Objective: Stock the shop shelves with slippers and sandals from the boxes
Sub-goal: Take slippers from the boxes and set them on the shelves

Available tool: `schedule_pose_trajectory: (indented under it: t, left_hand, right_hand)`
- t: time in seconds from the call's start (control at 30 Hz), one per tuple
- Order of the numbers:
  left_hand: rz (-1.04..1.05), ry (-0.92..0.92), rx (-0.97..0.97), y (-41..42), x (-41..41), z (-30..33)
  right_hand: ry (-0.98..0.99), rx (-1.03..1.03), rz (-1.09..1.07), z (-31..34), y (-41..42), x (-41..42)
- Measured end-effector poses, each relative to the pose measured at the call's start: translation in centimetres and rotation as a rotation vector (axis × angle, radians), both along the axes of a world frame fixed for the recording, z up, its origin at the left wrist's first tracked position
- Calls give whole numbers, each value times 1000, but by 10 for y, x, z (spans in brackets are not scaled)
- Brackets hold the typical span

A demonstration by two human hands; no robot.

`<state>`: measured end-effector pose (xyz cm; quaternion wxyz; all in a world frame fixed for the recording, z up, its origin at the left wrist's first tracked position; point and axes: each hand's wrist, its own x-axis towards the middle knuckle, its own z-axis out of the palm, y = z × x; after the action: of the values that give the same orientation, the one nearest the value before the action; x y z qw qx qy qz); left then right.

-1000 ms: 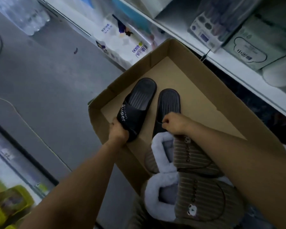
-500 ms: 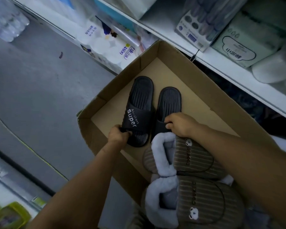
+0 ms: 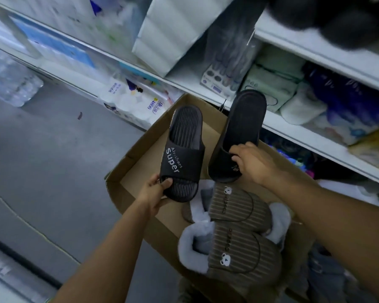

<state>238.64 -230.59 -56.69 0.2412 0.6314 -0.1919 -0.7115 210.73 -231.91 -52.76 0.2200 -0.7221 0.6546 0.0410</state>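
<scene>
My left hand (image 3: pixel 155 191) grips the toe end of a black slide slipper (image 3: pixel 183 149) marked "Super", held above the open cardboard box (image 3: pixel 123 178). A second black slipper (image 3: pixel 239 136) is raised higher on the right, its heel tilted toward the shelf, with my right hand (image 3: pixel 252 162) gripping its strap. Two brown striped fur-lined slippers (image 3: pixel 234 243) with small bear faces lie in the near part of the box, below both hands.
White shop shelves (image 3: pixel 293 134) run diagonally across the top right, packed with tissue packs, boxed goods and dark items. A tissue pack (image 3: pixel 136 101) stands on the grey floor beside the box. Bottled water (image 3: pixel 11 84) sits at far left.
Both black slippers have been lifted out of the box, the right one higher and tilted toward the shelf. The view has tipped upward, showing more shelving.
</scene>
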Motion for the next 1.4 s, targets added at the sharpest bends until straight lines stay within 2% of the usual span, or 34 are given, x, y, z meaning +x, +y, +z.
schedule_pose_trajectory:
  t: [0.2,0.47,0.67,0.9,1.13,1.4]
  left_hand:
    - [-107,35,-106,28,-17,52]
    - [-293,69,-234,102,-94,121]
    - [-374,189,-243,183,-190,156]
    - [-573,211,-287,285,-332,197]
    - [-785,297,-302,384,-474,243]
    - [-1062,366,-221,464,-605,282]
  right_hand:
    - [-264,70,-163,57,39,-39]
    - [-369,-20,-243,135,145,-103]
    - [-387,-75,-366,191,260,-196]
    - [-387,-139,-528,249,413,-316]
    - [-449,-254,-841,289,561,-416]
    - [-306,-314,-1150,309,682,-495]
